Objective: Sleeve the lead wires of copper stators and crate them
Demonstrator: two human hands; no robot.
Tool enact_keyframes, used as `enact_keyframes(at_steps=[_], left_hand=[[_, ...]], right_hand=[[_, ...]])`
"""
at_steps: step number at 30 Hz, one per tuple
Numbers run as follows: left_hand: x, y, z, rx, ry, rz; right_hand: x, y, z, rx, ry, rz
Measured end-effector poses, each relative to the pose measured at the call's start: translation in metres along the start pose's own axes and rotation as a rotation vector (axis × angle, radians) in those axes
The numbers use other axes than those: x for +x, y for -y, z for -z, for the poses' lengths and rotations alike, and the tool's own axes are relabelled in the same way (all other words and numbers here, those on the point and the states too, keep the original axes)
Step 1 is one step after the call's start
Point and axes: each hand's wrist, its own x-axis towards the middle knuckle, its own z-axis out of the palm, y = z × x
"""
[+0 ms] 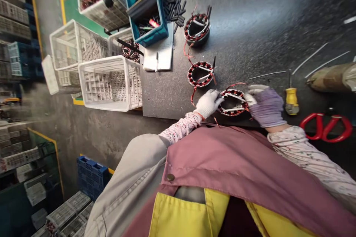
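Observation:
A motor stator [232, 111] with black and red windings and white strips across its ring lies at the table's near edge, between my two gloved hands. My left hand [208, 103], in a white glove, grips its left rim with thumb and fingers. On the opposite side my right hand [264, 104], in a purple and white glove, has its fingers closed at the right rim; the exact contact is partly hidden. A thin red wire loops above this ring. Two similar stators, a middle one [200, 83] and a far one [204, 39], sit beyond my left hand, trailing red leads.
Right of my hands lie a yellow-handled screwdriver [291, 100], red-handled scissors [319, 126] and a wrapped roll [330, 77]. A blue bin [151, 39], black sleeve pieces [175, 5] and a pen [157, 61] on paper are at far left. White crates [107, 105] flank the table.

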Motion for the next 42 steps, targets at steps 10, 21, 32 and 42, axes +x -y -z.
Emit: enact_keyframes(at_steps=[10,21,32,42], left_hand=[[0.005,0.001,0.004,0.097,0.037,-0.008],[0.017,-0.038,0.023,0.642,0.186,-0.324],[0.038,-0.068,0.032,-0.635,0.196,0.659],[0.005,-0.009,0.055,-0.575,0.090,0.312]], right_hand=[[0.028,0.033,-0.022,0.055,0.338,-0.124],[-0.028,0.026,0.021,-0.196,0.339,-0.040],[0.006,0.038,-0.001,-0.162,0.553,-0.191],[-0.007,0.042,0.014,-0.098,0.527,0.054]])
